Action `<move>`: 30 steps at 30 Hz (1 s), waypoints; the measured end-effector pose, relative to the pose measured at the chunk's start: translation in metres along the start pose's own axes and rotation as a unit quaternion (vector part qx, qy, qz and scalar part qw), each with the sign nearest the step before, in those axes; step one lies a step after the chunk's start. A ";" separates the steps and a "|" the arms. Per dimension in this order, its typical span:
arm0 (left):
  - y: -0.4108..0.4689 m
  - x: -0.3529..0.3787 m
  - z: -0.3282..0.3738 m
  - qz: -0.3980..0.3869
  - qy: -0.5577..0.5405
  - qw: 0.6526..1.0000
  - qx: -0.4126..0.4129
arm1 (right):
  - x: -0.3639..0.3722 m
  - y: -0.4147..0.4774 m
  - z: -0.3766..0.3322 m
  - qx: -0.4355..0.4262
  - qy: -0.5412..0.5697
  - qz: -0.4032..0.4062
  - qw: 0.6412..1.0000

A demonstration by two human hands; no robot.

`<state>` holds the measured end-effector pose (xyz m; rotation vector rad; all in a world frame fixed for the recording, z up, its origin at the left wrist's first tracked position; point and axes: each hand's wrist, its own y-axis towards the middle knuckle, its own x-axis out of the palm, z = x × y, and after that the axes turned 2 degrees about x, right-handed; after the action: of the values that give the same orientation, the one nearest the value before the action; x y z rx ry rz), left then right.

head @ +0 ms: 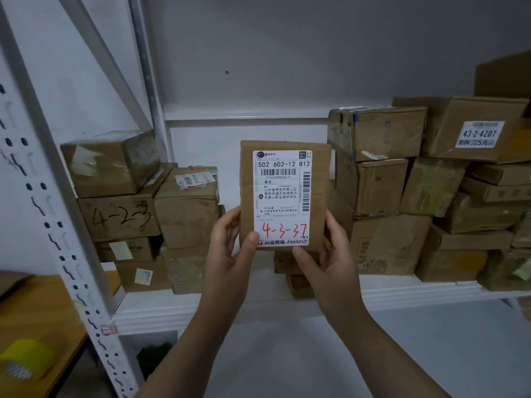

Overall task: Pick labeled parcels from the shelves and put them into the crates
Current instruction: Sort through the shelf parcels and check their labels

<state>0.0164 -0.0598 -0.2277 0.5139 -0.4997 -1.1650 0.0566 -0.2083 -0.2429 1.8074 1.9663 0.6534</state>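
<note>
A flat brown cardboard parcel (284, 168) stands upright in front of me, its white shipping label facing the camera with "4-3-37" written in red. My left hand (230, 248) grips its lower left edge, thumb on the label's corner. My right hand (324, 254) grips the lower right edge, thumb just under the label. The parcel is held in the air in front of the white shelf (258, 303). No crate is in view.
Stacked cardboard boxes (138, 208) fill the shelf's left side, one marked "4-23". A taller stack (416, 196) stands on the right, one box labelled "43-2-4207". A white perforated upright (57, 225) slants at the left. A wooden table (34, 326) with a yellow object lies lower left.
</note>
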 end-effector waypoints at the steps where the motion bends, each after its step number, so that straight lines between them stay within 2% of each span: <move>1: 0.000 -0.001 0.001 0.001 0.000 1.000 -0.002 | 0.000 0.000 -0.001 -0.001 -0.006 0.001 1.000; 10: -0.004 -0.002 0.011 0.020 -0.003 1.000 -0.018 | 0.003 0.000 -0.011 -0.026 -0.041 0.006 0.999; 14: -0.007 -0.003 0.014 0.022 -0.010 0.999 -0.024 | 0.002 0.001 -0.018 -0.035 -0.002 -0.007 0.999; 19: -0.007 -0.004 0.028 0.055 -0.005 0.998 -0.006 | 0.000 0.006 -0.030 -0.006 0.043 -0.044 0.998; 22: -0.001 -0.009 0.050 0.039 0.045 0.998 0.025 | 0.008 0.018 -0.045 0.002 0.046 -0.021 0.999; 24: 0.009 -0.022 0.065 0.007 0.137 0.989 0.057 | 0.016 0.030 -0.056 0.009 0.050 -0.005 0.999; 26: 0.026 -0.047 0.074 -0.014 0.296 0.946 0.129 | 0.030 0.044 -0.070 0.028 0.072 -0.006 0.997; 28: 0.047 -0.077 0.081 -0.001 0.449 0.870 0.206 | 0.049 0.061 -0.078 0.054 0.101 -0.014 0.993; 30: 0.067 -0.107 0.089 0.034 0.558 0.796 0.232 | 0.073 0.078 -0.084 0.084 0.107 -0.023 0.990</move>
<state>-0.0229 0.0511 -0.1278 1.4675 0.2565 -0.4804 0.0648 -0.1372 -0.1271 1.8481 2.2575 0.7122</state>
